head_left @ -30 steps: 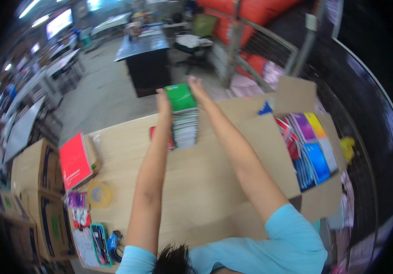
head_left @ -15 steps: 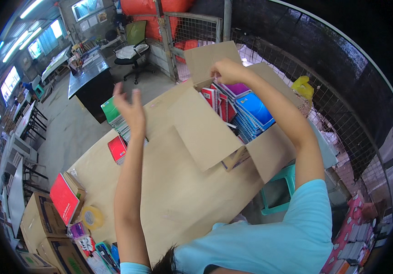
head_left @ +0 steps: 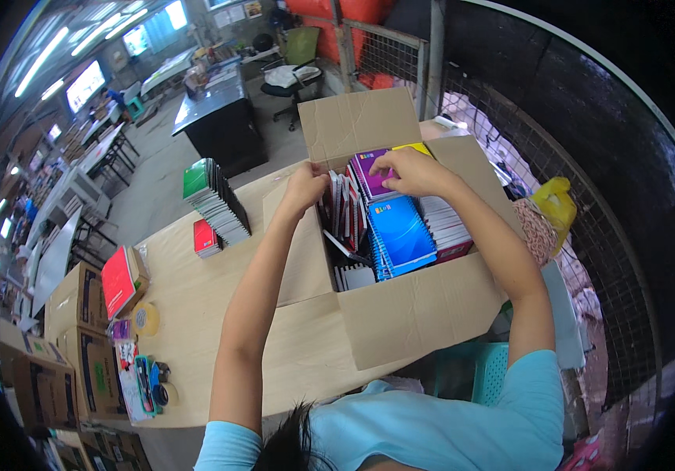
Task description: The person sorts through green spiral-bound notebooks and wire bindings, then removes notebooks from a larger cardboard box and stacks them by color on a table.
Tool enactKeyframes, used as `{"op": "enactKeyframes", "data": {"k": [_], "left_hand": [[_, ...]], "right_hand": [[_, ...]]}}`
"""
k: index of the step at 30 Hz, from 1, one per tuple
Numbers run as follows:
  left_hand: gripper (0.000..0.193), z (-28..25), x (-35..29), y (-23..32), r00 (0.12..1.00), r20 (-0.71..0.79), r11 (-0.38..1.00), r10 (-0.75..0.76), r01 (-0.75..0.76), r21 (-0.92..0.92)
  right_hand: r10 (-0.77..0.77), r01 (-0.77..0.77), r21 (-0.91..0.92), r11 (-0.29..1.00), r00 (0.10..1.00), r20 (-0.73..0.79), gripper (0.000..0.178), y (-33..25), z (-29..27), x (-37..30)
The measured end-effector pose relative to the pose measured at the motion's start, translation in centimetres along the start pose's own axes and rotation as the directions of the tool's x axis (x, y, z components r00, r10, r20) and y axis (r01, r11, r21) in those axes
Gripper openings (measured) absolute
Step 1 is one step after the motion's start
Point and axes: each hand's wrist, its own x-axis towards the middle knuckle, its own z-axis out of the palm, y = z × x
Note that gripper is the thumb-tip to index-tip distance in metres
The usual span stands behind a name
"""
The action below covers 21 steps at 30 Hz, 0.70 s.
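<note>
An open cardboard box stands on the table, filled with spiral notebooks. Curled over its far left rim is my left hand, closed at the edge beside the red notebooks; its fingertips are partly hidden. My right hand is over the purple notebook, fingers bent and apart, gripping nothing visible. Nearer me in the box lies a blue notebook, with a white-edged stack at its right. A yellow notebook shows behind my right hand.
On the table at left stand a tall green notebook stack and a small red one. Nearer lie a large red notebook and a tape roll. Cartons stand beyond the left edge, a teal stool at right.
My left hand has moved right, from near the green stack to the box's rim. My right hand has shifted from the box's far corner to the purple notebook. The box sits turned, and the view has swung.
</note>
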Motion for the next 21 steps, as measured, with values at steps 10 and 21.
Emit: {"op": "enactKeyframes", "data": {"k": [10,21], "left_hand": [[0.053,4.9,2.8,5.2,0.982,0.114,0.882,-0.152,0.083,0.464],[0.124,6.0,-3.1,1.9,0.97,0.244,0.639,0.016,-0.197,0.743]], "right_hand": [[-0.14,0.165,0.152,0.975,0.977,-0.162,0.03,4.6,0.3,0.3],[0.045,0.074,0.362,0.929,0.949,-0.311,0.032,7.1,0.9,-1.4]]}}
